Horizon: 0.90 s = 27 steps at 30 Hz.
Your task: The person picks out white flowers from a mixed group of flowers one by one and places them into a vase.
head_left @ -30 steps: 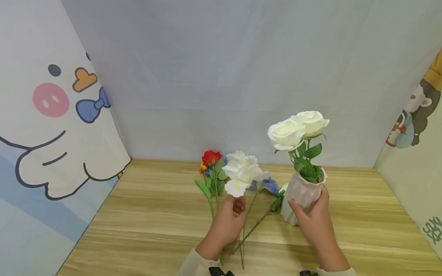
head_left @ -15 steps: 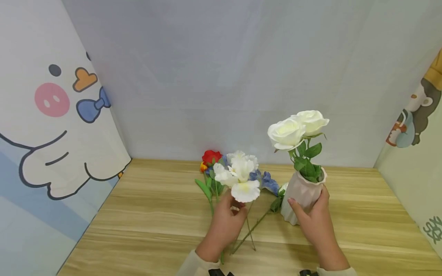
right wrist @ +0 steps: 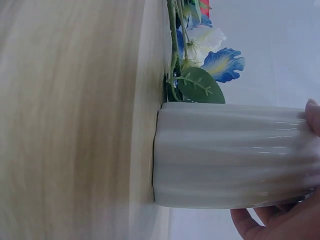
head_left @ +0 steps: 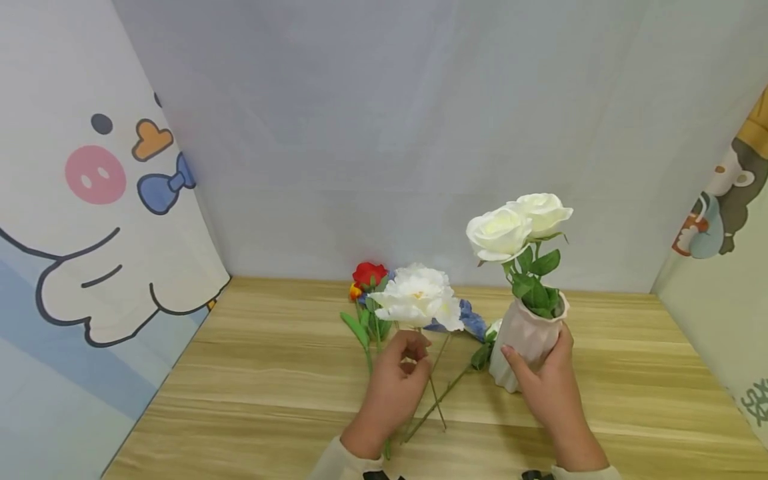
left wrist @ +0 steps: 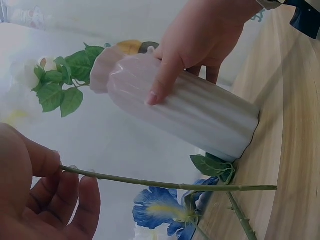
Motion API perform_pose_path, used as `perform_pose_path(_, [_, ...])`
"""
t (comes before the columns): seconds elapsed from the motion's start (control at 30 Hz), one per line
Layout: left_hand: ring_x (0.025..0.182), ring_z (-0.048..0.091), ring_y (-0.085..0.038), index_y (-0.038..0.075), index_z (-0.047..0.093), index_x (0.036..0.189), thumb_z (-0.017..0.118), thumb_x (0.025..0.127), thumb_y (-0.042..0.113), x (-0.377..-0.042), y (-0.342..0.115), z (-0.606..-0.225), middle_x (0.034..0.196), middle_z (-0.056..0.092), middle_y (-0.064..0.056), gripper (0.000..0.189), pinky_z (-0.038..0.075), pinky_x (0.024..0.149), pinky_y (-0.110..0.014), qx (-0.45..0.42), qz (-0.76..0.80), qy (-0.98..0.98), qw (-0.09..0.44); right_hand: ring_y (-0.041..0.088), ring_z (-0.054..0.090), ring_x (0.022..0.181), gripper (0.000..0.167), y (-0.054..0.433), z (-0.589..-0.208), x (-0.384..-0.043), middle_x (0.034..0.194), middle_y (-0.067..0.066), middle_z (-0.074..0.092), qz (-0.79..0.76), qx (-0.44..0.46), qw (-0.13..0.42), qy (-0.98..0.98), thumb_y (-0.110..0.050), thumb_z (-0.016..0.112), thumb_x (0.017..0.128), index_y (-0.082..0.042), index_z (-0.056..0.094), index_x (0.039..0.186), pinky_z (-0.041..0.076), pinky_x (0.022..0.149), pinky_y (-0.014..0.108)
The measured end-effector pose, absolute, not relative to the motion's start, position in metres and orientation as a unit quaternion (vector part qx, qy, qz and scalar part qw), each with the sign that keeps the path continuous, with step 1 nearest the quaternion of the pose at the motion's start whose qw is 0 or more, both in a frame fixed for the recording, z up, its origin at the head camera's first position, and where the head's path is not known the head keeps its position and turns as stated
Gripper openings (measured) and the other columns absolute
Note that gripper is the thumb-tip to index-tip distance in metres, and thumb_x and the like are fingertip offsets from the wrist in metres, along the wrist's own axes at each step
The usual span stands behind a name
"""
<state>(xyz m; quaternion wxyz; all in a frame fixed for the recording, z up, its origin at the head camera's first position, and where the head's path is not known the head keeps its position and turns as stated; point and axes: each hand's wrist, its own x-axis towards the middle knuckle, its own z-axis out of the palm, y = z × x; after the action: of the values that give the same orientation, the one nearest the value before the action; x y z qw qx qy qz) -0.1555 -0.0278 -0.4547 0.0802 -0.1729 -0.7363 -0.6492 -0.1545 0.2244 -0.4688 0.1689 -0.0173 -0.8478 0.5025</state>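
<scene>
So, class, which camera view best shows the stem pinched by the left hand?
The left wrist view: the stem runs clear from the left hand to its lower end. The head view shows it thin and partly hidden by the hand, with the white flower above. In the right wrist view, I cannot pick it out.

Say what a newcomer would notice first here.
Probably the two white roses in the pale vase, which the right hand grips. Next, the ruffled white flower left of it, held by its stem in the left hand. The large cartoon figure on the left backdrop also stands out.
</scene>
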Motion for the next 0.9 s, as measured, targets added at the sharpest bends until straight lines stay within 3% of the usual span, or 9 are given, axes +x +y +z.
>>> perform_pose_path(0.13, [0.081,0.061,-0.019,0.005,0.062,0.108,0.059,0.099,-0.005,-0.153,-0.024,-0.454,0.097,0.059,-0.009,0.014,0.06,0.07,-0.034,-0.178,-0.67,-0.716,0.084,0.049,0.042,0.131,0.097,0.225,-0.469,-0.155,0.147,0.034,0.034,0.503,-0.019,0.17,-0.847,-0.025,0.074,0.098,-0.005,0.003,0.161,0.034,0.105,0.07])
perform_pose_path(0.3, [0.072,0.063,-0.021,0.004,0.062,0.106,0.057,0.1,-0.006,-0.15,-0.019,-0.451,0.092,0.058,-0.009,0.013,0.059,0.068,-0.033,-0.181,-0.68,-0.705,0.093,0.049,0.042,0.131,0.096,0.227,-0.47,-0.156,0.147,0.034,0.034,0.504,-0.019,0.172,-0.846,-0.024,0.074,0.098,-0.004,0.004,0.16,0.034,0.105,0.07])
perform_pose_path(0.53, [0.078,0.068,-0.021,0.0,0.062,0.109,0.057,0.104,0.0,-0.144,-0.009,-0.447,0.109,0.062,-0.015,0.007,0.06,0.074,-0.034,-0.18,-0.677,-0.71,0.075,0.049,0.044,0.129,0.096,0.227,-0.47,-0.155,0.144,0.034,0.036,0.504,-0.019,0.174,-0.846,-0.024,0.074,0.097,-0.005,0.004,0.16,0.035,0.104,0.069])
perform_pose_path(0.67, [0.082,0.07,-0.024,-0.005,0.061,0.113,0.056,0.107,0.008,-0.142,-0.004,-0.443,0.113,0.061,-0.018,0.015,0.06,0.075,-0.032,-0.175,-0.682,-0.708,0.052,0.048,0.044,0.129,0.095,0.227,-0.471,-0.155,0.144,0.033,0.037,0.506,-0.018,0.173,-0.845,-0.025,0.074,0.098,-0.005,0.005,0.16,0.036,0.104,0.07])
perform_pose_path(0.9, [0.08,0.068,-0.025,-0.003,0.061,0.112,0.055,0.107,0.009,-0.149,0.002,-0.439,0.11,0.061,-0.016,0.014,0.061,0.074,-0.034,-0.227,-0.684,-0.681,0.126,0.048,0.043,0.129,0.094,0.226,-0.471,-0.155,0.146,0.032,0.035,0.509,-0.015,0.168,-0.844,-0.026,0.073,0.098,-0.005,0.005,0.16,0.036,0.103,0.07])
